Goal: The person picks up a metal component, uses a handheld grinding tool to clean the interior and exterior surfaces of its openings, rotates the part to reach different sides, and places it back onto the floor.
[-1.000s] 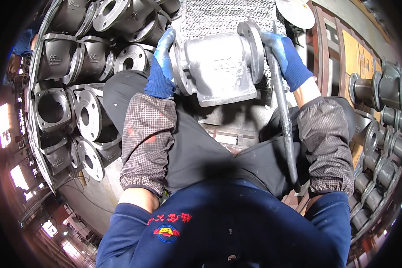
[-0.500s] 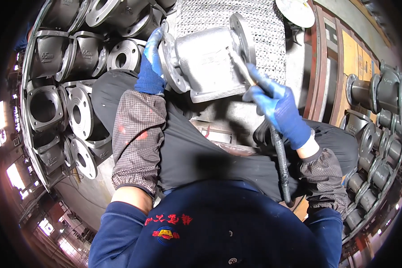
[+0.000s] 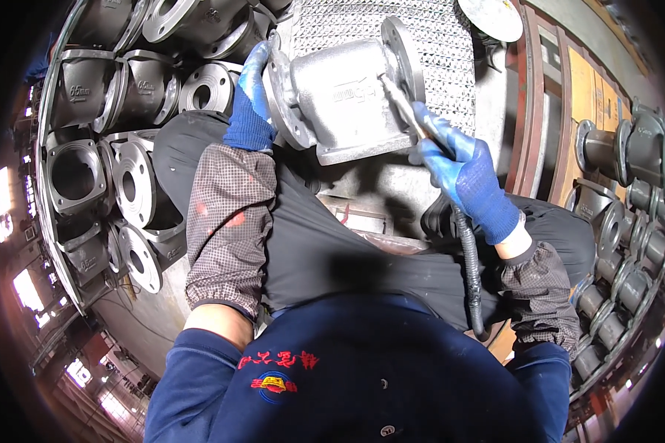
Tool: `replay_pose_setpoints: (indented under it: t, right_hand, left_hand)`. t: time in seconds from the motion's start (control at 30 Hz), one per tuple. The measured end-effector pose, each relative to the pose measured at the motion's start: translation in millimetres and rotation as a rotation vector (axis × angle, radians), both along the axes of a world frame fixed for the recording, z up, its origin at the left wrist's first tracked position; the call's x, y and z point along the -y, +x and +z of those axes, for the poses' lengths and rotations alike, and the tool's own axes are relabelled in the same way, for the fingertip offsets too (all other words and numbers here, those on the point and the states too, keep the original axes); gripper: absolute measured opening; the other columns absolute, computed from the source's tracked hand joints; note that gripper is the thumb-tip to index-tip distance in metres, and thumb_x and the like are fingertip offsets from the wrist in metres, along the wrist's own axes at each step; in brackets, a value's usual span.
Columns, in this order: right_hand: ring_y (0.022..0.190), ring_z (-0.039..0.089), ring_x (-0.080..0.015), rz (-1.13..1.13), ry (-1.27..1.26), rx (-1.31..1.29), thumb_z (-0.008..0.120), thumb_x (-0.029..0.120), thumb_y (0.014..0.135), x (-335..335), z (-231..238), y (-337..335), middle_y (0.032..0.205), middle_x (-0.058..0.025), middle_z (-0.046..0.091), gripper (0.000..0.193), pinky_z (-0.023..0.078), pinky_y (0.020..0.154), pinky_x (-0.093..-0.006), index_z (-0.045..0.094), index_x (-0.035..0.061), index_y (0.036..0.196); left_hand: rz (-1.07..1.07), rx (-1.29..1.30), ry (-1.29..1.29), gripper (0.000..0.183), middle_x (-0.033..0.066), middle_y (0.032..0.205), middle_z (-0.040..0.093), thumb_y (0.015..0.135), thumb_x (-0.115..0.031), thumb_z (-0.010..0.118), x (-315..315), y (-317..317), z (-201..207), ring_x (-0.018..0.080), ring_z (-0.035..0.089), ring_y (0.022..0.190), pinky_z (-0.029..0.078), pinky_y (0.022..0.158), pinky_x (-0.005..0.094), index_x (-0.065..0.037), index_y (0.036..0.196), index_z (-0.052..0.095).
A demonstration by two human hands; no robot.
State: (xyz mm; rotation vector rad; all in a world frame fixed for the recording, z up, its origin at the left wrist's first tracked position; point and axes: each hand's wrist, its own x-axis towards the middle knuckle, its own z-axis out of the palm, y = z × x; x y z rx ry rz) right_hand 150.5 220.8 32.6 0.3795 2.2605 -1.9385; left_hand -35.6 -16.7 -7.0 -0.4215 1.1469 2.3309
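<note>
A grey cast valve body [image 3: 347, 94] with round flanges at both ends and a square flange on its near side lies on a perforated metal work surface [image 3: 332, 22]. My gloved left hand [image 3: 253, 92] is closed round its left flange. In my right hand [image 3: 462, 166], also in a blue glove, is a slim air grinder [image 3: 403, 107] with a metal shaft. Its tip is at the body's right side, close to the right flange; whether it touches the metal I cannot tell. A black ribbed hose [image 3: 467, 258] runs down from the grinder past my right forearm.
Several similar valve bodies [image 3: 81, 88] are stacked on the left. More castings [image 3: 639, 151] stand on the right, beyond a reddish-brown metal frame [image 3: 523, 103]. A round white disc-shaped object [image 3: 493, 18] is at the back right. My legs [image 3: 332, 258] lie under the work.
The grinder tip has shifted slightly to the right and my right hand with it. Glare on the valve body has faded, so its raised marking shows more clearly. My left hand keeps its hold.
</note>
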Motion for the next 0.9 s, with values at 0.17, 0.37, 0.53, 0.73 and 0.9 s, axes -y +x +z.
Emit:
replay_pose_setpoints:
  t: [0.17,0.37,0.53,0.73,0.9]
  right_hand:
    - [0.054,0.046,-0.0026,-0.052,0.104,-0.042,0.053,0.001,0.087,-14.2,13.5,-8.6,0.073,0.0018,0.058,0.042,0.040,0.051,-0.0171,0.055,0.0063,0.129]
    - [0.053,0.052,-0.0058,-0.147,0.129,-0.171,0.047,0.013,0.092,-42.8,40.2,-37.7,0.086,-0.0075,0.069,0.039,0.040,0.048,-0.0171,0.051,-0.0040,0.126]
    - [0.087,0.068,-0.0181,-0.185,-0.101,-0.058,0.059,0.020,0.089,-77.0,-6.1,-73.8,0.106,-0.0189,0.064,0.045,0.047,0.048,-0.0178,0.050,-0.0095,0.121]
    - [0.066,0.062,-0.0120,0.162,0.358,-0.168,0.056,0.014,0.087,-62.5,-57.0,-115.5,0.090,-0.0107,0.067,0.031,0.048,0.056,-0.0211,0.060,-0.0045,0.111]
    - [0.079,0.065,-0.0155,0.112,0.339,-0.141,0.049,0.004,0.086,-53.8,-57.7,-129.4,0.102,-0.0101,0.068,0.031,0.052,0.073,-0.0259,0.063,0.0008,0.114]
  left_hand:
    - [0.017,-0.041,-0.056,0.028,0.0145,0.095,0.066,0.093,-0.028,0.053,-5.8,-1.4,-5.5,0.0251,0.066,0.084,0.056,0.079,0.0378,-0.003,0.104,0.059]
    - [0.068,-0.100,-0.047,0.035,0.0159,0.098,0.065,0.092,-0.031,0.053,-0.6,-1.4,-10.8,0.0245,0.066,0.087,0.056,0.079,0.0370,0.000,0.107,0.059]
    - [0.027,-0.067,-0.052,0.036,0.0137,0.099,0.066,0.093,-0.032,0.054,-6.9,-1.9,-7.5,0.0223,0.065,0.088,0.055,0.079,0.0336,-0.001,0.109,0.059]
    - [0.062,-0.026,-0.169,0.031,0.0132,0.095,0.066,0.093,-0.030,0.054,-4.7,1.6,-3.7,0.0222,0.066,0.085,0.057,0.074,0.0338,-0.004,0.108,0.060]
    - [0.051,-0.103,-0.023,0.026,0.0075,0.091,0.065,0.093,-0.031,0.054,-22.2,7.3,7.2,0.0186,0.063,0.084,0.052,0.079,0.0299,-0.007,0.102,0.060]
